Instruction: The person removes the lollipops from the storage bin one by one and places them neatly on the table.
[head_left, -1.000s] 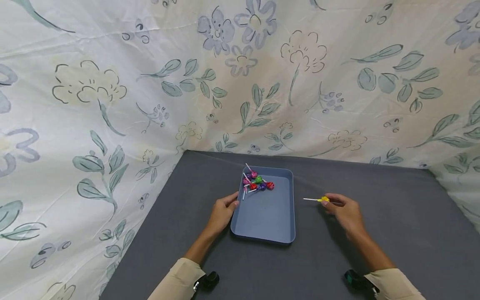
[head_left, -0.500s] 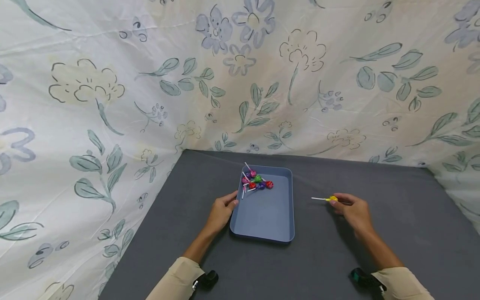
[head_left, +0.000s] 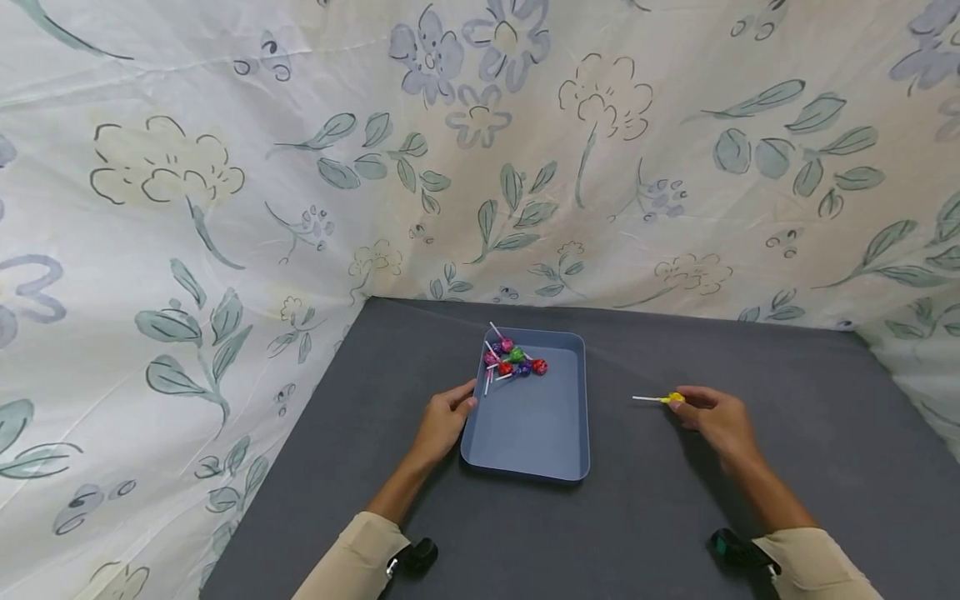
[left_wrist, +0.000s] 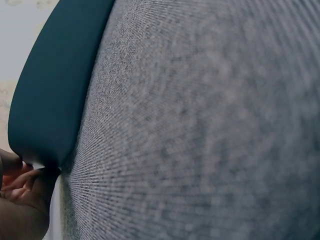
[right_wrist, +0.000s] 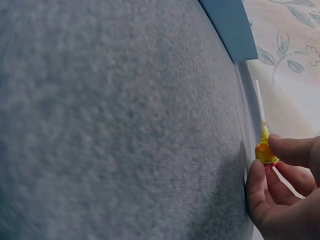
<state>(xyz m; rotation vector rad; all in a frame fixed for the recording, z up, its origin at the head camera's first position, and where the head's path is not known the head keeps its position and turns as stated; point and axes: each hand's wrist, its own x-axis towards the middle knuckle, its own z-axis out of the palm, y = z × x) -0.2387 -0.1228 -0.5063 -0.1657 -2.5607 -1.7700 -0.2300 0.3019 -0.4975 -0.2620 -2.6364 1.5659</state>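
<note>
The right wrist view brings out an orange patch on the yellow lollipop [right_wrist: 265, 150] (too small to tell in the head view). The right hand [head_left: 718, 419] pinches its wrapped head over the bench [head_left: 637, 517], to the right of the tray [head_left: 528, 433] and apart from it. Only the head view shows inside the tray: red, green, purple and pink lollipops [head_left: 516, 356] bunch toward its far left corner. The left hand [head_left: 441, 425] grips the tray's left edge.
</note>
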